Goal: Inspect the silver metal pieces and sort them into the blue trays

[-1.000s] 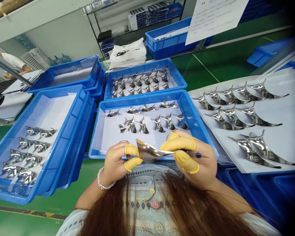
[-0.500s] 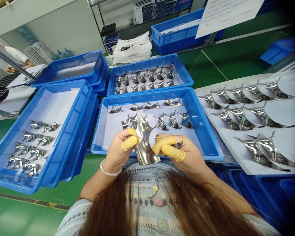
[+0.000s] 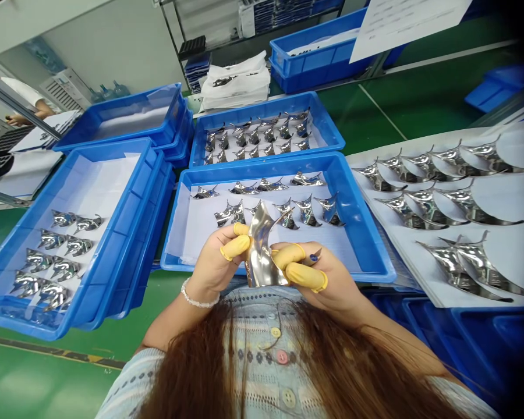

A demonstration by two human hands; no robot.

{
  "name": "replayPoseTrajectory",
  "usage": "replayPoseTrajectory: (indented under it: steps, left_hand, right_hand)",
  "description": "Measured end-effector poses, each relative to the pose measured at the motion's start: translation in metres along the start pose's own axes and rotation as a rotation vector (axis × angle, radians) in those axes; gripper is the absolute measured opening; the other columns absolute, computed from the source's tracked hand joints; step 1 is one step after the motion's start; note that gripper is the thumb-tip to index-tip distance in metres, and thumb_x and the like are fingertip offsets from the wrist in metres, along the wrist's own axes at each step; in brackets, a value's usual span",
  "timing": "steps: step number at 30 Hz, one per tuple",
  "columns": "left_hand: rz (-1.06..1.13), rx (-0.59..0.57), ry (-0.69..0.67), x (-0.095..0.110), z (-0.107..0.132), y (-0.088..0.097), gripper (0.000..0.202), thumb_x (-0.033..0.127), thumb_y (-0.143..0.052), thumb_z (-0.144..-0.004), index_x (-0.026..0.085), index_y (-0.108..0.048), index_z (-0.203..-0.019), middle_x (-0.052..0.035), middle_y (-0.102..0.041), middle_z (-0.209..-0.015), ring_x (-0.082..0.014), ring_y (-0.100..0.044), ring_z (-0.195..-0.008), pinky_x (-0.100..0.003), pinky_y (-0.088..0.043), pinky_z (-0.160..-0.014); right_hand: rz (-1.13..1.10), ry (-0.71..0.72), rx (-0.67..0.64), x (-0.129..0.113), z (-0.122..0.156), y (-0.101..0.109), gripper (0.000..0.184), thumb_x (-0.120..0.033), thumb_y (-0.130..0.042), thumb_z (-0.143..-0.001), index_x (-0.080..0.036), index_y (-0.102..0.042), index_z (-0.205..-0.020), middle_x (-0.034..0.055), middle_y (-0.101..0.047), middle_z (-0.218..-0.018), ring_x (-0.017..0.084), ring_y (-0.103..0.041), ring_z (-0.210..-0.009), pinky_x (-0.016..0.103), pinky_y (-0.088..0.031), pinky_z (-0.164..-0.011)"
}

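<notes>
A shiny, curved metal part (image 3: 262,256) with pointed upper tips is held up in front of my chest. My left hand (image 3: 216,256) pinches its left edge between thumb and finger, which wear yellow finger cots. On the other side my right hand (image 3: 318,273), also in yellow finger cots, grips the lower right edge. A slim object with a dark blue end (image 3: 314,256) pokes out of my right hand; its kind is unclear. Just beyond both hands lies a blue tray (image 3: 367,256) lined with white paper, with similar metal parts (image 3: 308,211) in rows.
More metal parts lie in a stacked blue tray (image 3: 126,203) at left, a farther blue tray (image 3: 327,125), and on a white sheet (image 3: 423,279) at right. A printed paper (image 3: 406,26) hangs upper right. Another person's arm (image 3: 41,109) shows at far left.
The metal part has tilted and shifted slightly to the right in my hands. My right fingers have moved a little lower along its edge.
</notes>
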State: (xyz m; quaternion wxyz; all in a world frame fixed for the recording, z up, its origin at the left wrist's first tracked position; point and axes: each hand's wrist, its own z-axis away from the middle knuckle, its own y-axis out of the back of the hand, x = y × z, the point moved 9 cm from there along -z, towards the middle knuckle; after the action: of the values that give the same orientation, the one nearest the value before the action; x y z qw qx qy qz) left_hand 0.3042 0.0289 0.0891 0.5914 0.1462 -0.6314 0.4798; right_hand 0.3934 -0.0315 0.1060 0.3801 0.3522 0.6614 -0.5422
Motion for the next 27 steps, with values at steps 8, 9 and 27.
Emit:
replayPoseTrajectory:
  steps: [8, 9, 27]
  left_hand:
    - [0.028, 0.039, -0.012, 0.007, 0.005, 0.003, 0.047, 0.056, -0.087, -0.063, 0.015, -0.066, -0.074, 0.0045, -0.051, -0.055, -0.0073, -0.04, -0.048, -0.021, -0.035, -0.048]
    - [0.02, 0.04, -0.025, 0.009, 0.005, 0.003, 0.047, 0.057, -0.086, -0.064, 0.016, -0.068, -0.076, 0.0048, -0.05, -0.054, -0.007, -0.038, -0.047, -0.021, -0.034, -0.048]
    - [0.069, -0.264, -0.077, 0.023, 0.035, -0.036, 0.012, 0.026, -0.075, -0.088, 0.026, -0.081, -0.097, 0.0003, -0.076, -0.078, -0.0095, -0.068, -0.068, -0.02, -0.059, -0.072]
  right_hand:
    - [-0.181, -0.109, 0.028, 0.017, -0.003, 0.002, 0.039, -0.047, -0.083, -0.074, -0.017, -0.061, -0.061, -0.0051, -0.044, -0.053, 0.007, -0.032, -0.047, 0.023, -0.023, -0.046]
    - [-0.235, -0.117, 0.007, 0.019, -0.004, 0.0, 0.04, -0.046, -0.082, -0.075, -0.017, -0.059, -0.061, -0.0064, -0.041, -0.051, 0.006, -0.028, -0.044, 0.023, -0.02, -0.044]
    - [-0.643, -0.238, -0.099, 0.05, -0.011, -0.015, 0.043, -0.047, -0.077, -0.08, -0.018, -0.048, -0.068, -0.0111, -0.033, -0.053, 0.003, -0.013, -0.039, 0.019, -0.013, -0.038]
